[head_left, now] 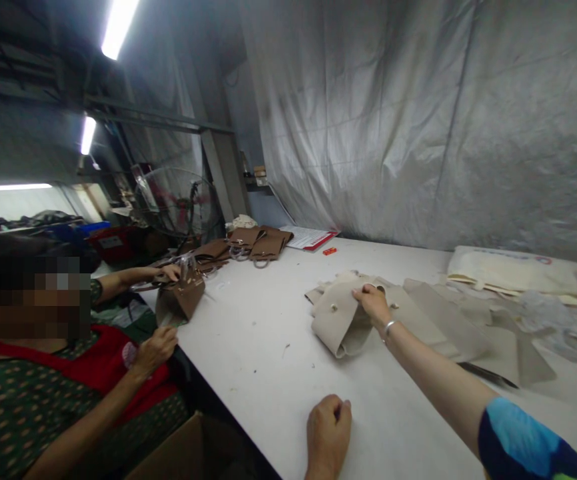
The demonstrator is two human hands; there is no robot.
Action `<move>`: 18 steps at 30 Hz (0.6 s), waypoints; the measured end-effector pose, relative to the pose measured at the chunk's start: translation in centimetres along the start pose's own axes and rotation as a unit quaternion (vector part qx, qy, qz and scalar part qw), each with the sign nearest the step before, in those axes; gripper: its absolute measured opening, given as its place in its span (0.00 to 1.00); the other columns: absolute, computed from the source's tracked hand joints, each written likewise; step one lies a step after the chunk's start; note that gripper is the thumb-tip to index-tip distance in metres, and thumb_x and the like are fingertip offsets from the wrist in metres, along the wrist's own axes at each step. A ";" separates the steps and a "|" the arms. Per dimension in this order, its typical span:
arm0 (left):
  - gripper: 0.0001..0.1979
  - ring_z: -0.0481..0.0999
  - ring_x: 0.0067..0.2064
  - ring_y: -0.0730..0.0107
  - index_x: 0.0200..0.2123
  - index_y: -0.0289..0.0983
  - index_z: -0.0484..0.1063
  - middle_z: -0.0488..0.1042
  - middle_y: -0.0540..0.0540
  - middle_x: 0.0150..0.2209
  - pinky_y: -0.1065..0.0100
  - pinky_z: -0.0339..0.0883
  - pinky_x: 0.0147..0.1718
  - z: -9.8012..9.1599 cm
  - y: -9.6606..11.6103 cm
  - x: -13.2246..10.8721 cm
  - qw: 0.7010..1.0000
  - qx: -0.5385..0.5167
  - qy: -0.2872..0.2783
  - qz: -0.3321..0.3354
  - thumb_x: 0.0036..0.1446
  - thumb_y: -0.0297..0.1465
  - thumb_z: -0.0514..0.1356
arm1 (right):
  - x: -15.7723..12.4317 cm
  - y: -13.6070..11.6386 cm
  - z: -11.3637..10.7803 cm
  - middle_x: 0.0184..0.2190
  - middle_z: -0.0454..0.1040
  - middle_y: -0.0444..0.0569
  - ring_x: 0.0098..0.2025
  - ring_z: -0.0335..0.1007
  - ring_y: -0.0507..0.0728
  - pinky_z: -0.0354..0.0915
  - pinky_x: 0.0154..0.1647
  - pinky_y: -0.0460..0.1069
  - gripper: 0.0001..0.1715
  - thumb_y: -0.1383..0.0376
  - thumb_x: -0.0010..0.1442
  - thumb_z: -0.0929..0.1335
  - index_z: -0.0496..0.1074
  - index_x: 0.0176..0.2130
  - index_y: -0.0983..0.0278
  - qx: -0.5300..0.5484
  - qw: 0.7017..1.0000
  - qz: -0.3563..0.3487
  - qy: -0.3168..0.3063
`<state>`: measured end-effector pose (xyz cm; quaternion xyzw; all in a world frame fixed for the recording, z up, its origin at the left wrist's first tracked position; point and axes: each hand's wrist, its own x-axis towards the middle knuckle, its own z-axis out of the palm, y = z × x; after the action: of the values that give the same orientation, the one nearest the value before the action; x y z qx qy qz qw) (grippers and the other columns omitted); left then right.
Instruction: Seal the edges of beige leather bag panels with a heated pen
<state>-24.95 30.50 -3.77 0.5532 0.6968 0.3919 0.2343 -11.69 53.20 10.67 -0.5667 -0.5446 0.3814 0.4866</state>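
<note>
My right hand (372, 305) pinches the top edge of a beige bag (336, 320) that is folded and partly open at its near side. Small metal studs show on the bag's face. More flat beige bag pieces (448, 327) lie heaped to the right, partly under my forearm. A dark, thin pointed tool (488, 375) lies by the pieces; its kind is unclear. Closer to me, my left hand (328, 433) rests on the white table (268, 400) as a fist, apart from the bag. Nothing shows in its fingers.
At left, a co-worker in a red apron handles a brown bag (186, 300). Several brown bags (263, 243) lie at the table's far end, near a printed sheet (308, 238) and a small orange item (329, 251). A cream cloth bag (513, 270) and clear plastic (568, 333) sit right.
</note>
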 end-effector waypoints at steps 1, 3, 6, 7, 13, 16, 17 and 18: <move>0.18 0.64 0.29 0.66 0.22 0.40 0.61 0.63 0.52 0.22 0.64 0.53 0.33 -0.3 0.3 0.0 1.000 -0.013 0.002 0.006 0.63 0.40 0.55 | -0.8 -1.9 0.1 0.34 0.74 0.44 0.33 0.72 0.53 0.71 0.36 0.49 0.15 0.57 0.71 0.71 0.73 0.39 0.67 0.026 0.999 -0.022 -0.014; 0.16 0.67 0.30 0.65 0.25 0.40 0.66 0.67 0.50 0.25 0.64 0.57 0.34 -1.0 0.9 0.0 0.998 -0.057 0.018 0.019 0.64 0.40 0.54 | -2.9 -5.8 -0.3 0.29 0.70 0.41 0.29 0.66 0.52 0.65 0.33 0.47 0.18 0.55 0.68 0.72 0.70 0.33 0.64 0.077 0.994 -0.071 -0.041; 0.16 0.70 0.33 0.64 0.31 0.39 0.74 0.72 0.48 0.29 0.65 0.62 0.37 -1.8 1.8 -0.2 0.987 -0.151 0.037 0.043 0.64 0.43 0.55 | -7.7 -11.4 -2.6 0.25 0.65 0.38 0.29 0.60 0.52 0.57 0.30 0.47 0.24 0.48 0.57 0.75 0.64 0.29 0.61 0.143 0.976 -0.140 -0.087; 0.17 0.70 0.33 0.64 0.31 0.38 0.74 0.72 0.48 0.29 0.65 0.62 0.37 -2.0 2.3 -0.5 0.982 -0.178 0.039 0.050 0.63 0.44 0.56 | -9.6 -13.0 -3.6 0.25 0.64 0.38 0.29 0.59 0.53 0.56 0.30 0.47 0.25 0.47 0.55 0.75 0.64 0.30 0.60 0.160 0.969 -0.155 -0.105; 0.25 0.63 0.21 0.73 0.30 0.36 0.78 0.72 0.48 0.23 0.69 0.58 0.23 -2.7 6.8 -7.5 0.945 -0.321 -0.061 0.016 0.57 0.55 0.63 | -22.6 -18.7 -9.6 0.30 0.68 0.40 0.29 0.60 0.52 0.59 0.31 0.46 0.22 0.48 0.55 0.75 0.67 0.34 0.60 0.233 0.929 -0.200 -0.206; 0.26 0.66 0.21 0.73 0.31 0.35 0.80 0.73 0.48 0.22 0.71 0.59 0.21 -4.3 8.1 -12.8 0.925 -0.362 -0.109 -0.027 0.51 0.55 0.69 | -30.2 -18.5 -12.6 0.42 0.73 0.44 0.38 0.66 0.52 0.63 0.38 0.46 0.22 0.54 0.61 0.76 0.64 0.30 0.61 0.281 0.886 -0.242 -0.277; 0.26 0.67 0.22 0.72 0.32 0.35 0.80 0.73 0.48 0.22 0.71 0.59 0.20 -5.0 8.1 -14.6 0.926 -0.358 -0.117 -0.037 0.51 0.54 0.70 | -32.9 -18.0 -13.6 0.47 0.74 0.45 0.41 0.68 0.52 0.64 0.41 0.46 0.22 0.55 0.63 0.75 0.63 0.29 0.62 0.271 0.879 -0.246 -0.305; 0.26 0.68 0.22 0.72 0.32 0.35 0.80 0.74 0.48 0.23 0.72 0.59 0.20 -5.6 8.0 -16.3 0.927 -0.351 -0.125 -0.046 0.51 0.54 0.70 | -35.6 -17.4 -14.7 0.49 0.74 0.46 0.45 0.69 0.53 0.65 0.45 0.46 0.23 0.56 0.65 0.75 0.62 0.28 0.62 0.250 0.874 -0.243 -0.338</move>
<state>-20.01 14.00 4.23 0.4473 0.5041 0.5280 0.5167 -5.97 14.85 27.51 -0.1128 -0.6831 0.5425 0.4757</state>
